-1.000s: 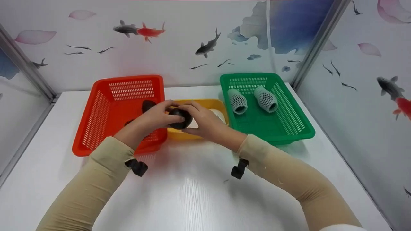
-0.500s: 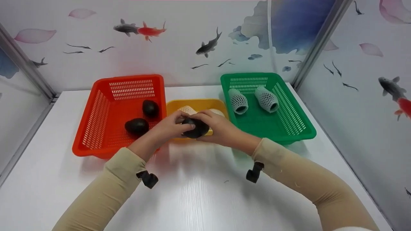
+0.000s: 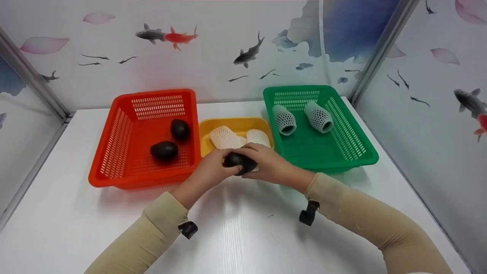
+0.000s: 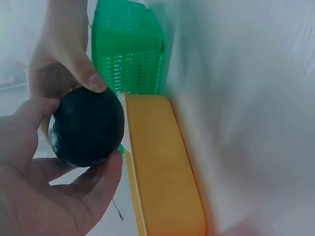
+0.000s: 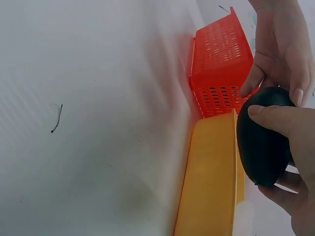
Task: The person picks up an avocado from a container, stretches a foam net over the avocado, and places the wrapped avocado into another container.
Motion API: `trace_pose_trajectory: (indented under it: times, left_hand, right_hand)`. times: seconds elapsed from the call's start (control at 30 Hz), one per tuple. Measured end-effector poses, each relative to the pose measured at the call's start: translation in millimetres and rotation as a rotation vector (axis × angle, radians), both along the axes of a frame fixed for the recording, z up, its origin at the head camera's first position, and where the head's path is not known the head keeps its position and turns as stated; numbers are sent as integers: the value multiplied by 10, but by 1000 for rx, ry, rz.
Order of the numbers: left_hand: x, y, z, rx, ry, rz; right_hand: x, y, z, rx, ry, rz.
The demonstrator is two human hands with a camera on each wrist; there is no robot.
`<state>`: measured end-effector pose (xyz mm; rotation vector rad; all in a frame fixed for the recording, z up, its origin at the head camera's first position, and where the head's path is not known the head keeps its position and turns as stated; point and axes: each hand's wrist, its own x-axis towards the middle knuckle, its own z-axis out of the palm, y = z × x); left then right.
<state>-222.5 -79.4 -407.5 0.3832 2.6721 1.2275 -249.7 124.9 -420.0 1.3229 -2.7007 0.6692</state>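
Observation:
Both hands hold one dark avocado (image 3: 240,163) in front of the yellow tray (image 3: 205,142). My left hand (image 3: 214,167) has its thumb and fingers around the avocado's left end. On the other end, my right hand (image 3: 272,164) grips it between thumb and fingers. The left wrist view shows the avocado (image 4: 88,128) with fingertips of the left hand (image 4: 64,182) along its side. In the right wrist view the right thumb lies across the avocado (image 5: 263,142). White foam net sleeves (image 3: 224,137) lie in the yellow tray.
A red basket (image 3: 127,179) at the left holds two dark avocados (image 3: 164,151). In the green basket (image 3: 323,165) at the right lie two net-covered items (image 3: 319,117). White panels with painted fish stand behind and at the sides.
Both hands have moved right and toward the front with the avocado, from over the edge of the red basket and yellow tray. The two avocados in the red basket have come into full view.

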Motion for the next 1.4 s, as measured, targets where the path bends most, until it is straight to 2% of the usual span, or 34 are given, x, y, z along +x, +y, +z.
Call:
trace_pose_trajectory:
  times: [0.1, 0.2, 0.33, 0.43, 0.53, 0.73, 0.87, 1.13, 1.4]
  left_hand:
    - [-16, 5, -62, -6, -9, 14]
    - [-28, -8, -117, 2, -13, -3]
    - [-34, -30, -180, 4, -9, -40]
    - [-34, -46, -228, -3, 1, -48]
    - [-38, -59, -286, -17, 26, -50]
    - [-54, -65, -404, -109, 33, -19]
    - [-74, -61, -463, -121, 16, -10]
    - [-96, -46, -504, -100, -27, 17]
    - [-80, -26, -503, -95, -7, -26]
  right_hand:
    - [16, 17, -36, 14, 20, -1]
    - [37, 40, -72, 29, 21, -9]
    - [71, 66, -112, 67, -49, -45]
    - [80, 61, -138, 100, -102, -80]
    - [80, 38, -167, 124, -119, -114]
    - [54, -34, -255, 170, -113, -136]
    - [44, -74, -313, 188, -120, -163]
    - [30, -92, -396, 232, -102, -217]
    - [43, -89, -361, 260, -159, -248]
